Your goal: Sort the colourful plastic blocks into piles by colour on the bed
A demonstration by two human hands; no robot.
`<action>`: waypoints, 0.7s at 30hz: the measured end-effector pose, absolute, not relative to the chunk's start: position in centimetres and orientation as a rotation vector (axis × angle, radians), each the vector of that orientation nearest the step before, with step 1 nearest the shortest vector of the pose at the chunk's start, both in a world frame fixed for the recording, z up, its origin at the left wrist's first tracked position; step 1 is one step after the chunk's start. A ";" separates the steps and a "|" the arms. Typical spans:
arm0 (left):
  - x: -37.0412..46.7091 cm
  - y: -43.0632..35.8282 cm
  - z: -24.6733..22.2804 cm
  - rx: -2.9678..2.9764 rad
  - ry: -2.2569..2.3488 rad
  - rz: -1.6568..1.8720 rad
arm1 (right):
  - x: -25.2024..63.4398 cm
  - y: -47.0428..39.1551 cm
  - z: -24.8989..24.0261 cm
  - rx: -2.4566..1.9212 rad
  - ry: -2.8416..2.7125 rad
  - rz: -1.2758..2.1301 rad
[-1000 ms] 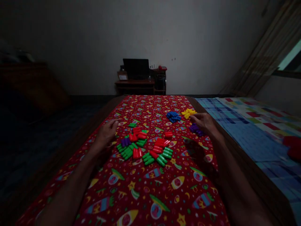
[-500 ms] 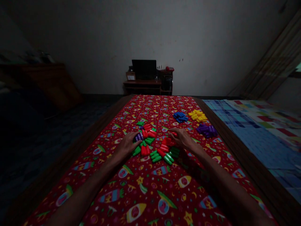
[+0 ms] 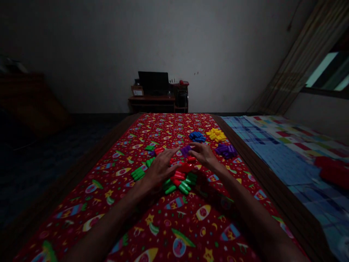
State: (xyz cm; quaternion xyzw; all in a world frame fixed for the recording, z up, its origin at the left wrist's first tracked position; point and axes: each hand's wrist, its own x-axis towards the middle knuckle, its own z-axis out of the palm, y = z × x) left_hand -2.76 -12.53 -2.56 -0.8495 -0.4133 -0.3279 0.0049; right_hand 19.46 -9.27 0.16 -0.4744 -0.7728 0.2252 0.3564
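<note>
A purple ribbed plastic toy piece (image 3: 185, 150) is between my two hands, above the red patterned cloth. My right hand (image 3: 204, 154) has its thumb and forefinger closed at the piece's right edge. Stretched toward the piece's left side, the fingers of my left hand (image 3: 163, 164) lie apart from its thumb; whether a fingertip touches it I cannot tell. Under and beside the hands are red pieces (image 3: 180, 175) joined with green pieces (image 3: 184, 187). My left hand partly covers another group, with green pieces (image 3: 138, 173) showing at its left.
Farther off lie a blue pile (image 3: 197, 137), a yellow pile (image 3: 216, 135) and a purple pile (image 3: 226, 150) of loose pieces. The cloth (image 3: 180, 218) covers a long table with dark edges. A bed (image 3: 275, 145) stands at the right, a desk with a monitor (image 3: 154, 83) at the back.
The purple piece has gone from the left group, where my left hand gripped it, rightward to between both hands. Both hands have drawn closer together. The view has turned slightly to the right.
</note>
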 end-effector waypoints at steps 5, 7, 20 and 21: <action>-7.4 -10.1 -2.9 -2.488 -1.490 -1.047 | 26.7 -7.5 2.9 -1.807 -2.180 0.154; -9.4 -9.1 -3.4 -2.404 -1.596 -1.064 | 28.7 -7.6 3.5 -1.987 -2.224 0.114; -14.9 -7.1 -7.1 -2.181 -1.894 -1.059 | 31.7 -6.8 1.1 -2.075 -2.016 -0.086; -15.2 -6.9 -7.5 -2.162 -1.895 -1.076 | 32.1 -6.8 1.4 -2.025 -1.986 -0.080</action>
